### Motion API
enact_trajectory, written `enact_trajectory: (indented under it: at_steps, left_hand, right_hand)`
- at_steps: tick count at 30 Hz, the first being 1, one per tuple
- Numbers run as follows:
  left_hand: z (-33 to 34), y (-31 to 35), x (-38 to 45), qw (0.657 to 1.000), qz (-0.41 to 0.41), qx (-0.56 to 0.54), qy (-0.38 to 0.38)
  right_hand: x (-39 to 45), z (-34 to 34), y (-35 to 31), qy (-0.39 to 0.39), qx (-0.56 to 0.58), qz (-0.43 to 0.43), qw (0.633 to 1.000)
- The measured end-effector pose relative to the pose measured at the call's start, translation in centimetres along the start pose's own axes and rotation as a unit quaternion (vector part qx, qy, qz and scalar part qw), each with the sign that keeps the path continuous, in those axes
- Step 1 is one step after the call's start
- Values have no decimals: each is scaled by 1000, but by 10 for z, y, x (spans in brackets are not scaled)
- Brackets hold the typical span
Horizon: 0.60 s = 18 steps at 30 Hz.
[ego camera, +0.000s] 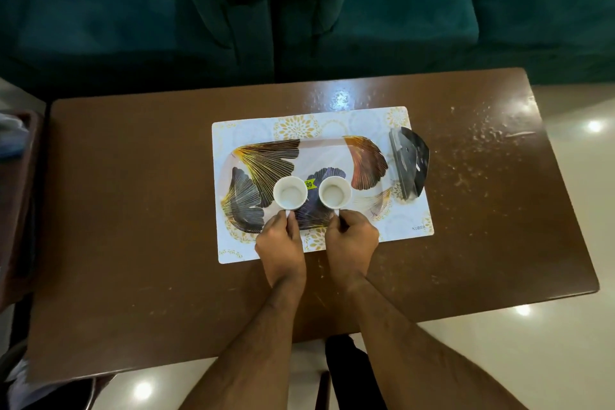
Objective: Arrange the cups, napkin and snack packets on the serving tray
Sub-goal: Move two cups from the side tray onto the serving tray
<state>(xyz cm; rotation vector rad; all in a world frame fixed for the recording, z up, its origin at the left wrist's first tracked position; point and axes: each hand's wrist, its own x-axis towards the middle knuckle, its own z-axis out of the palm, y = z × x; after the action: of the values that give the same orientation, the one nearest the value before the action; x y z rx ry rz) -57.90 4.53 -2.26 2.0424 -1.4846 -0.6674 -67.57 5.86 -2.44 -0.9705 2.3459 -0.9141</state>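
Note:
A serving tray with dark and gold leaf prints lies on a white placemat in the middle of the brown table. Two empty white cups stand upright on the tray's near half: the left cup and the right cup, with a yellow sticker between them. My left hand pinches the left cup's handle. My right hand pinches the right cup's handle. A dark, shiny snack packet lies at the placemat's right edge, beside the tray. I see no napkin.
The brown table has crumbs and scratches on its right part. A dark green sofa stands right behind the table's far edge. A dark wooden piece sits off the table's left edge. Glossy pale floor surrounds the near side.

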Motion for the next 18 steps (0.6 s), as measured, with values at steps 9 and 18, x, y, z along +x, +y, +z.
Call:
enact_trajectory:
  at_steps: [9, 18]
  left_hand:
    - [2, -3, -1, 1000, -20, -12, 16]
    - [1, -6, -4, 999, -23, -44, 14]
  right_hand:
    - [7, 1, 2, -12, -15, -8, 1000]
    - [8, 1, 1, -16, -19, -7, 1000]
